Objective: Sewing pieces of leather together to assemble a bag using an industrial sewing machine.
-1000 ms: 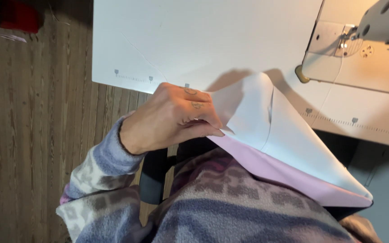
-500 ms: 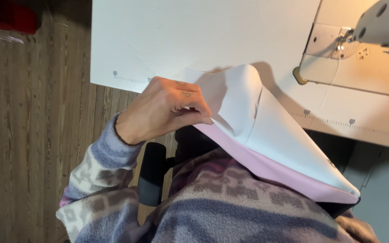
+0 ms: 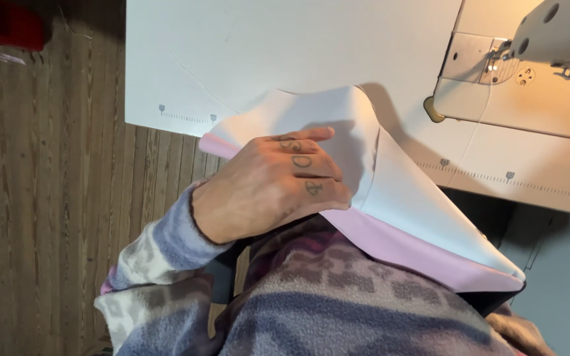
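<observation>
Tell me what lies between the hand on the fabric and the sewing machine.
In the head view, folded white fabric, then bare white table, separates the left hand from the sewing machine.

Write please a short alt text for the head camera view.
A person's left hand lies flat on a folded white and pink fabric piece at the edge of a white sewing table. A sewing machine stands at upper right; wooden floor on the left.
</observation>
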